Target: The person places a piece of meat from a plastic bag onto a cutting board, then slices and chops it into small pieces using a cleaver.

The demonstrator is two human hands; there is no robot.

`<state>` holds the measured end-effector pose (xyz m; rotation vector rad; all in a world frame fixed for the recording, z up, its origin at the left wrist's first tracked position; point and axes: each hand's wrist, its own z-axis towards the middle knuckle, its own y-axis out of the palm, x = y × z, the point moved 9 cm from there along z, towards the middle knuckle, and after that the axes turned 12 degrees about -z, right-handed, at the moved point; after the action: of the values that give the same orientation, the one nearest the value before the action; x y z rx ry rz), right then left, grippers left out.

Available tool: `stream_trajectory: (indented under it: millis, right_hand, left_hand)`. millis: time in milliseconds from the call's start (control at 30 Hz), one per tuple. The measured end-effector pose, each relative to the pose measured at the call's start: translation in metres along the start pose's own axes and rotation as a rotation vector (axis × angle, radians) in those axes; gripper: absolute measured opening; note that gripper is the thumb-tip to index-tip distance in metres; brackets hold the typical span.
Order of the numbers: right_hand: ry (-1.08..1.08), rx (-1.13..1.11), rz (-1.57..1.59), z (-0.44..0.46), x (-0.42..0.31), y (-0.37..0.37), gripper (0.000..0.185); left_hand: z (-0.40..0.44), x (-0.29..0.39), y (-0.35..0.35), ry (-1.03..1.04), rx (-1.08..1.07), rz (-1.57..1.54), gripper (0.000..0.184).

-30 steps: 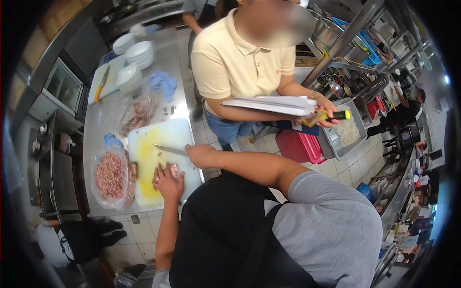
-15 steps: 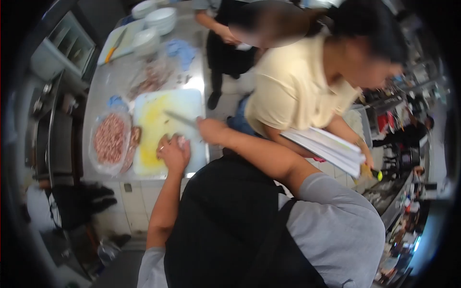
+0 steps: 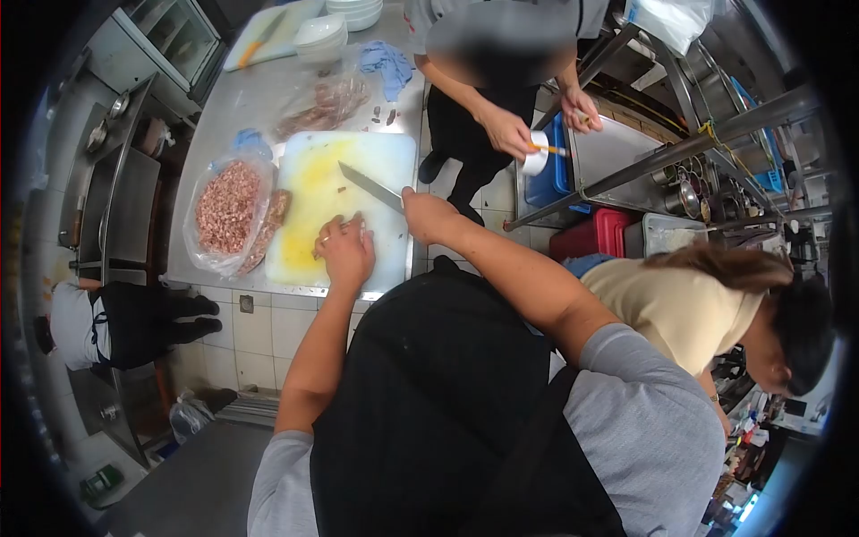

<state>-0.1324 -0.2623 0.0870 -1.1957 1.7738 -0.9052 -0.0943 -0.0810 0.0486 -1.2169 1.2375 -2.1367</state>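
My right hand [image 3: 428, 217] is closed round the handle of a knife [image 3: 374, 188], whose blade points to the upper left over the cutting board [image 3: 300, 192]. My left hand [image 3: 346, 255] rests on the lower part of the board, palm down with fingers a little bent and apart. A ring shows on one finger. Whether anything lies beneath that palm is hidden. A tiny dark scrap [image 3: 341, 190] sits on the yellow-stained board near the blade. Left of the board, a clear plastic bag holds chopped pink meat [image 3: 228, 206], with a longer strip of meat [image 3: 268, 234] between them.
More meat in clear plastic [image 3: 327, 106] lies beyond the board, beside a blue cloth [image 3: 386, 67]. White bowls [image 3: 320, 38] and a second board with an orange-handled knife [image 3: 260, 40] stand farther back. A person [image 3: 510, 107] holds a white cup across the table; another [image 3: 671, 304] bends at right.
The view has shifted, so the table sits higher and further right. The person in yellow has moved down and right; the person opposite is now in fuller view. The knife stays in my right hand.
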Motion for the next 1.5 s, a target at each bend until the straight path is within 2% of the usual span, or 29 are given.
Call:
stream_trajectory:
  millis: [167, 300, 433, 533, 567, 667, 700, 767, 800, 867, 1033, 1200, 1300, 1433, 1500]
  right_hand:
    - [0.000, 0.000, -0.004, -0.001, 0.001, -0.004, 0.040]
    - [-0.003, -0.025, -0.021, -0.001, 0.003, -0.003, 0.042]
    - [-0.042, -0.047, -0.065, 0.001, 0.002, 0.000, 0.042]
    - [-0.029, 0.007, -0.066, -0.002, 0.002, -0.009, 0.044]
    - [-0.046, -0.004, -0.058, -0.007, 0.000, -0.010, 0.044]
    - [-0.029, 0.012, -0.096, 0.003, 0.011, 0.003, 0.044]
    - [-0.050, 0.041, -0.134, 0.016, 0.016, 0.018, 0.043]
    - [0.062, 0.043, 0.013, 0.002, 0.011, -0.005, 0.038]
    - [0.027, 0.039, 0.020, 0.002, 0.004, -0.004, 0.038]
    - [0.018, -0.002, -0.112, 0.003, 0.004, -0.001, 0.032]
    - [-0.046, 0.012, -0.147, -0.003, -0.010, 0.000, 0.028]
    - [-0.057, -0.003, -0.151, -0.003, -0.013, 0.002, 0.028]
    - [-0.040, 0.001, -0.142, -0.004, -0.011, -0.001, 0.027]
    - [-0.044, -0.005, -0.152, -0.001, -0.010, 0.000, 0.027]
    - [-0.050, -0.005, -0.153, -0.001, -0.010, 0.000, 0.026]
  left_hand:
    - [-0.001, 0.003, 0.005, 0.062, -0.005, 0.094, 0.058]
    - [0.000, -0.007, 0.016, -0.004, -0.071, 0.089, 0.061]
    - [-0.002, -0.006, 0.005, 0.053, -0.020, -0.004, 0.066]
    - [-0.002, 0.000, -0.034, 0.125, 0.192, -0.207, 0.071]
    - [-0.006, -0.006, -0.035, 0.110, 0.188, -0.192, 0.071]
    - [-0.024, -0.065, -0.057, -0.175, 0.298, -0.180, 0.058]
    - [-0.032, -0.080, -0.058, -0.257, 0.244, -0.172, 0.052]
    - [-0.040, -0.107, -0.047, -0.331, 0.153, -0.332, 0.038]
    - [-0.039, -0.099, -0.055, -0.297, 0.137, -0.320, 0.034]
    - [-0.034, -0.090, -0.062, -0.289, 0.118, -0.316, 0.033]
    - [-0.025, -0.089, -0.054, -0.367, 0.031, -0.350, 0.029]
    - [-0.018, -0.078, -0.055, -0.269, -0.026, -0.545, 0.020]
    - [-0.011, -0.076, -0.054, -0.281, -0.082, -0.509, 0.018]
    - [0.002, -0.075, -0.055, -0.236, -0.106, -0.489, 0.019]
    - [0.006, -0.077, -0.050, -0.208, -0.210, -0.410, 0.027]
